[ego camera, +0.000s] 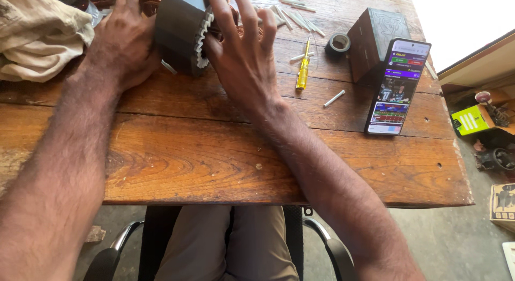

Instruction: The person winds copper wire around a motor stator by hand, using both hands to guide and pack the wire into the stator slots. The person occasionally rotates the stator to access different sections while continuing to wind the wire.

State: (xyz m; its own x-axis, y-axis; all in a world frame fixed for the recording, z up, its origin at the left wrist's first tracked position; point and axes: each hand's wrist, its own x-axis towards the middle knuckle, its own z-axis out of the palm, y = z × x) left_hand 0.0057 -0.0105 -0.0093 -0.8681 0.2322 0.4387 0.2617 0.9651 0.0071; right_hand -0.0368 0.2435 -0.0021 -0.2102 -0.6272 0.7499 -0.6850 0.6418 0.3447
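Both hands are on the motor stator point(179, 31), a dark grey laminated block with a pale toothed ring on its face, sitting on the wooden table point(214, 152) at the far edge of the view. Left hand point(123, 45) is cupped against the block's left side, fingers wrapped up over it, so it's gripping the body. Right hand point(244, 58) is pressed on the toothed face with fingers fanned out wide, palm toward the block, fingertips reaching up over the copper windings.

Just off to the right of the right hand there's a yellow-handled screwdriver point(304, 69) lying flat, and a small white tube point(334, 98) a bit past that. Further right a phone point(397, 87) leans screen-up against a dark wooden box point(370, 37), with a roll of black tape point(338, 43) beside the box. More white tubes point(295, 17) are scattered beyond the right fingertips. A crumpled beige cloth point(37, 34) sits left of the left hand.
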